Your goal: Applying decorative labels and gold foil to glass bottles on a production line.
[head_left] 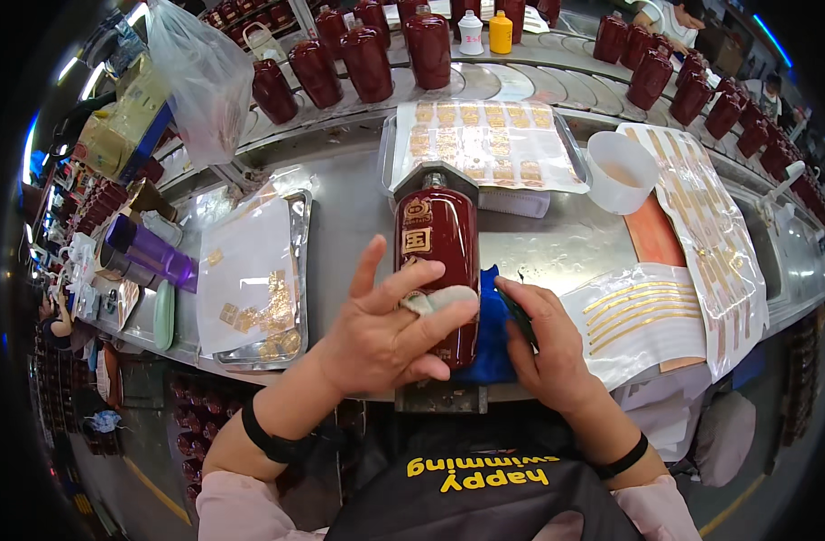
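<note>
A dark red glossy bottle [448, 234] with raised gold characters lies on a grey metal holder [471, 185] in front of me, its neck pointing away. My left hand [399, 316] is over its lower left part with fingers spread; a whitish cover wraps one finger. Whether the fingertips touch the bottle I cannot tell. To the right of the bottle, my right hand [548, 347] is closed round a slim dark green tool [518, 316], whose exact kind does not show. A blue cloth [491, 316] lies between that hand and the bottle.
At left, a tray [302, 261] bears white paper with gold pieces. Gold-label sheets [484, 149] fill the far tray. A white tub [622, 171] and strip sheets [647, 311] stand at right. Red bottles [428, 50] line the conveyor behind; a plastic bag [200, 72] hangs far left.
</note>
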`<state>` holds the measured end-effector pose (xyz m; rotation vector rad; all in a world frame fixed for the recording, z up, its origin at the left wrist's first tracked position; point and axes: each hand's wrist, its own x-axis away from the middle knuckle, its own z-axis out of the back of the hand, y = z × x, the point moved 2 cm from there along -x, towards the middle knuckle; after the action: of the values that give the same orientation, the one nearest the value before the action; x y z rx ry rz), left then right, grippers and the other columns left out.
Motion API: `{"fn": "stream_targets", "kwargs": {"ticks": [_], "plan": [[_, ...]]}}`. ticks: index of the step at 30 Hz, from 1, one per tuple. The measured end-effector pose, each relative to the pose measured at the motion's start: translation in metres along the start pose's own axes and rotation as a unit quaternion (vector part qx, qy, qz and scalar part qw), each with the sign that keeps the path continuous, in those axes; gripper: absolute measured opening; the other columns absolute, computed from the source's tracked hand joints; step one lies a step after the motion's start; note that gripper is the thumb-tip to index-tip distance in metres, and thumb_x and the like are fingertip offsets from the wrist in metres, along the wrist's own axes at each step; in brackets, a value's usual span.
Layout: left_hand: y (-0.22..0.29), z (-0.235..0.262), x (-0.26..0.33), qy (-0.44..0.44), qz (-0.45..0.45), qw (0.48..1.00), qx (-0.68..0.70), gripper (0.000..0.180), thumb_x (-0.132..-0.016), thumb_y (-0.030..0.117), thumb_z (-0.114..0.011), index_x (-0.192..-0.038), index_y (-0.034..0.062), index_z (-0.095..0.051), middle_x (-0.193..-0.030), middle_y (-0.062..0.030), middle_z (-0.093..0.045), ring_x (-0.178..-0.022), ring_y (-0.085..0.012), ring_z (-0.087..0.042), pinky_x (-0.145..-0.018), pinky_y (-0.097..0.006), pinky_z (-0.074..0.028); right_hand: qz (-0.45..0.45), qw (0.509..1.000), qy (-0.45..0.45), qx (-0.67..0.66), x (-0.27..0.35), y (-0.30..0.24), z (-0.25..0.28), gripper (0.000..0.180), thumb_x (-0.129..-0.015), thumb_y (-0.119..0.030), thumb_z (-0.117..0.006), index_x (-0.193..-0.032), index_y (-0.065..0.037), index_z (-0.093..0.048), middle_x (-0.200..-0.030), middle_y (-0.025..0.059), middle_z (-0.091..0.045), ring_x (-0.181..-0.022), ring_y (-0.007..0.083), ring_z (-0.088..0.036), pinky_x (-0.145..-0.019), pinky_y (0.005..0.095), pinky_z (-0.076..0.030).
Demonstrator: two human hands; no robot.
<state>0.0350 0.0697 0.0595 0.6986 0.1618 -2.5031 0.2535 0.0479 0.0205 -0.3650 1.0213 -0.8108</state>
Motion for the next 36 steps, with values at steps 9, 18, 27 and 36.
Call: {"fn": "stream_targets", "kwargs": {"ticks": [9, 18, 27, 36], "plan": [[0.014, 0.012, -0.004, -0.016, 0.005, 1.000, -0.025, 0.060, -0.092, 0.060, -0.044, -0.123, 0.0123, -0.062, -0.111, -0.0043, -0.068, -0.129, -0.0269, -0.046, -0.118, -0.055, -0.009, -0.135, 0.989, 0.028, -0.048, 0.013, 0.001, 0.011, 0.031, -0.086, -0.004, -0.063, -0.115, 0.001, -0.054, -0.100, 0.0187, -0.063, -0.087, 0.0334, -0.063, -0.077, 0.0374, -0.051], [0.028, -0.018, 0.031, 0.079, 0.146, 0.986, 0.011, 0.080, -0.073, 0.033, -0.080, -0.137, 0.0028, -0.043, -0.135, -0.0214, -0.052, -0.128, -0.0369, -0.050, -0.113, -0.056, -0.022, -0.198, 0.967, 0.040, -0.157, -0.027, 0.017, -0.013, 0.025, -0.089, -0.019, -0.066, -0.105, -0.002, -0.056, -0.081, 0.0127, -0.065, -0.071, 0.0204, -0.064, -0.064, 0.0328, -0.050], [0.033, -0.025, 0.054, 0.114, 0.200, 0.973, 0.027, 0.065, -0.087, 0.043, -0.066, -0.133, 0.0006, -0.047, -0.133, -0.0206, -0.055, -0.128, -0.0375, -0.049, -0.112, -0.061, -0.018, -0.281, 0.931, 0.087, -0.217, -0.016, 0.026, -0.004, 0.024, -0.089, -0.017, -0.068, -0.104, -0.003, -0.057, -0.083, 0.0047, -0.064, -0.076, 0.0097, -0.060, -0.067, 0.0266, -0.049], [0.013, -0.008, 0.030, 0.039, 0.086, 0.996, 0.011, 0.066, -0.087, 0.058, -0.055, -0.133, 0.0111, -0.052, -0.125, -0.0098, -0.063, -0.131, -0.0315, -0.047, -0.116, -0.057, -0.007, -0.275, 0.922, 0.060, -0.265, -0.009, 0.018, -0.009, 0.023, -0.090, -0.016, -0.068, -0.105, -0.002, -0.057, -0.084, 0.0021, -0.063, -0.076, 0.0074, -0.056, -0.068, 0.0236, -0.048]]}}
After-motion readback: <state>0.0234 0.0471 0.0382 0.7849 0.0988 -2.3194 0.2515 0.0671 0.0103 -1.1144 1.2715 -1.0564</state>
